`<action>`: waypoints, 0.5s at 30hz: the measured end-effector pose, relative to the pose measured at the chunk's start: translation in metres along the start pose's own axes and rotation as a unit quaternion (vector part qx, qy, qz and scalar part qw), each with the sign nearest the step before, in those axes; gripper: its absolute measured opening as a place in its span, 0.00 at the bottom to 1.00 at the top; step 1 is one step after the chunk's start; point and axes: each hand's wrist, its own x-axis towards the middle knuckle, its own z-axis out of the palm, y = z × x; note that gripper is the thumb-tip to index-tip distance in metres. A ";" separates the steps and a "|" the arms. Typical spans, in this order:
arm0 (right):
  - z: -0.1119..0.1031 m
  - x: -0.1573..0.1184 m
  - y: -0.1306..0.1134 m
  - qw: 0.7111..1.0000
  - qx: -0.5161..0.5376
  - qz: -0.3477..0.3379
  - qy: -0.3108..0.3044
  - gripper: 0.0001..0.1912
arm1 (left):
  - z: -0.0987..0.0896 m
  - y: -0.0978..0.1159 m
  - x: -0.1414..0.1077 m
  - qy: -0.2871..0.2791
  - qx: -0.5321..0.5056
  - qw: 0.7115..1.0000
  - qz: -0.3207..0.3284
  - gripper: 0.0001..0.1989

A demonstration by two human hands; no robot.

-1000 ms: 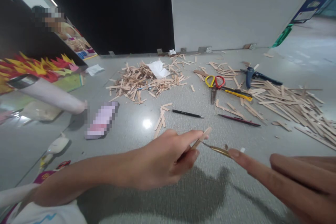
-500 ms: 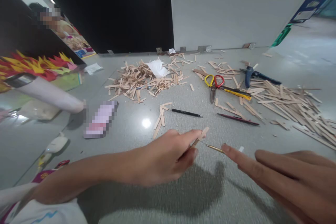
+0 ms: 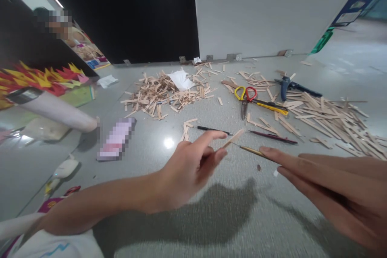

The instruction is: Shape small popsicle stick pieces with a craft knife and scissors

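Observation:
My left hand (image 3: 193,161) pinches a small flat wooden strip (image 3: 235,137) between thumb and fingers, its index finger lifted and stretched above. From the right, my right hand (image 3: 326,185) holds a thin brass-coloured tool (image 3: 252,151) between thumb and index finger. The tool's fine tip points at the strip, close to it; whether they touch is unclear. Behind the hands lie a black pen (image 3: 208,129), partly covered by my left index finger, and a dark red pen (image 3: 272,136). A few short wooden strips (image 3: 186,131) lie behind my left wrist.
A heap of wood pieces (image 3: 151,92) lies behind. Scissors (image 3: 244,109), a yellow cutter (image 3: 272,107), blue pruners (image 3: 286,88) and long strips (image 3: 338,123) are at the right. At the left are a phone (image 3: 116,139), a tumbler (image 3: 57,109) and a glue gun (image 3: 65,168). A person sits far left.
The strip and tool have moved slightly up and away. My left index finger has lifted off the strip. My right hand has shifted up a little, showing more of the tool.

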 end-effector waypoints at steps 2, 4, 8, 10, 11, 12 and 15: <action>0.005 -0.005 -0.007 1.000 0.007 0.000 0.021 0.25 | 0.001 0.000 0.001 0.038 0.022 0.999 -0.017 0.15; 0.011 -0.012 -0.014 1.000 0.014 0.007 0.027 0.26 | 0.002 0.000 0.002 0.047 0.048 0.998 -0.012 0.17; 0.017 -0.019 -0.023 0.996 0.043 0.064 0.040 0.23 | 0.003 -0.003 0.003 0.030 0.108 0.993 0.024 0.24; 0.019 -0.016 -0.027 0.996 0.025 0.076 0.042 0.21 | 0.005 -0.004 0.004 0.031 0.144 0.989 0.031 0.24; 0.021 -0.014 -0.029 0.996 0.012 0.075 0.040 0.20 | 0.006 -0.005 0.004 0.030 0.163 0.986 0.030 0.24; 0.023 -0.013 -0.032 0.997 0.002 0.068 0.039 0.21 | 0.007 -0.005 0.004 0.025 0.178 0.983 0.027 0.24; 0.027 -0.016 -0.038 0.998 -0.018 0.048 0.035 0.31 | 0.005 -0.010 0.009 0.030 0.198 0.980 0.002 0.24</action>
